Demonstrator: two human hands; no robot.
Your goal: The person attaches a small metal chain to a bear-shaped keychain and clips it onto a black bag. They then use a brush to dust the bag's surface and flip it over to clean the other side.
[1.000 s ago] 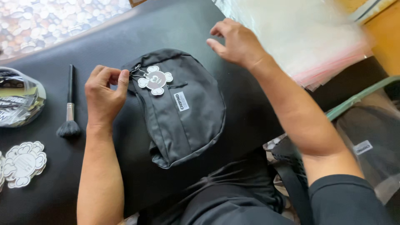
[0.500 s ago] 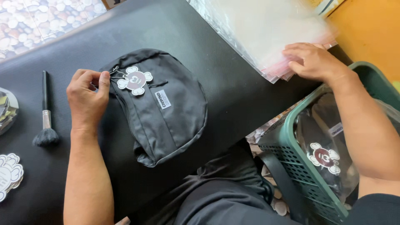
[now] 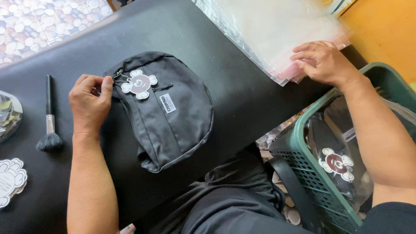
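- Where the dark grey pouch (image 3: 167,115) lies flat on the black bench (image 3: 242,86), its zipper end is pinched by the left hand (image 3: 89,104), whose grip is closed on the pouch's edge beside a white-and-maroon flower-shaped tag (image 3: 139,83).
- A small white rectangular label (image 3: 167,103) is sewn on the pouch front.
- Clear plastic bags (image 3: 277,30), stacked at the bench's far right, are touched by the right hand (image 3: 323,63), its fingers curled on the stack's edge.
- A green basket (image 3: 342,173) with bagged pouches is seen just beside the bench.
- A black brush (image 3: 50,117) and white flower-shaped cards (image 3: 11,180) are set at the left.
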